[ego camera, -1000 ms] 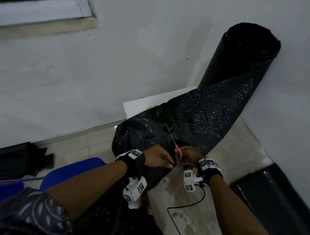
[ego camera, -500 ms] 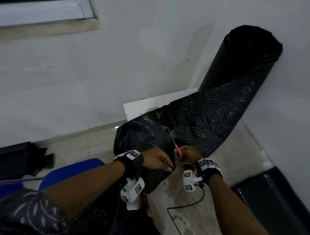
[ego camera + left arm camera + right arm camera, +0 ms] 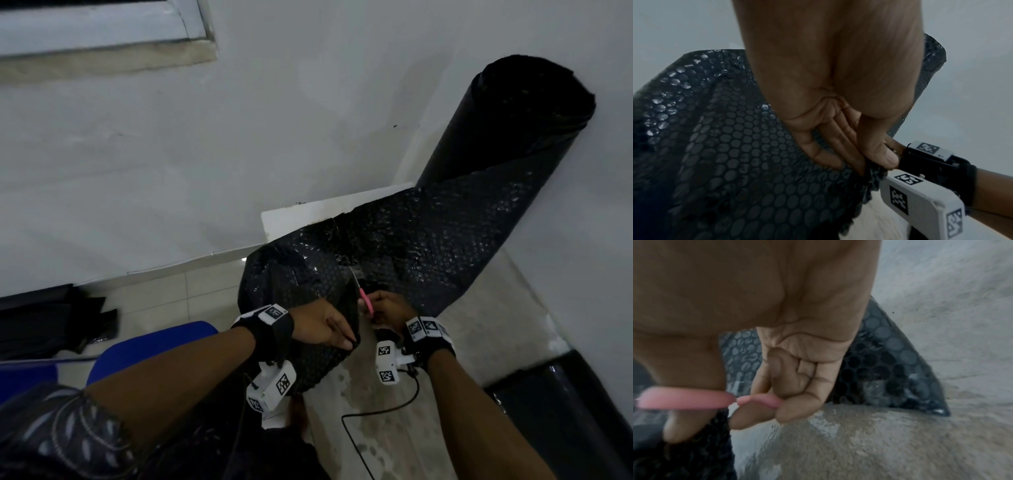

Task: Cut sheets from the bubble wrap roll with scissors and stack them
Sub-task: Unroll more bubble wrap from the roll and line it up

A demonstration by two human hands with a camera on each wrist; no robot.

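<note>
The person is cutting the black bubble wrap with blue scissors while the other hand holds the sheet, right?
Not quite: the scissors have pink handles, not blue. The head view shows it, and the right wrist view shows the pink loops on the fingers of the right hand. The rest holds: the bubble wrap is black, and the left hand pinches its edge.

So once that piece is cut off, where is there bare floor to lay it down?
Bare tiles lie between the wall, the dark pile and the blue seat. Stained floor is free right of the bubble wrap. Around both hands, the scissors and the cable, it is crowded.
</note>
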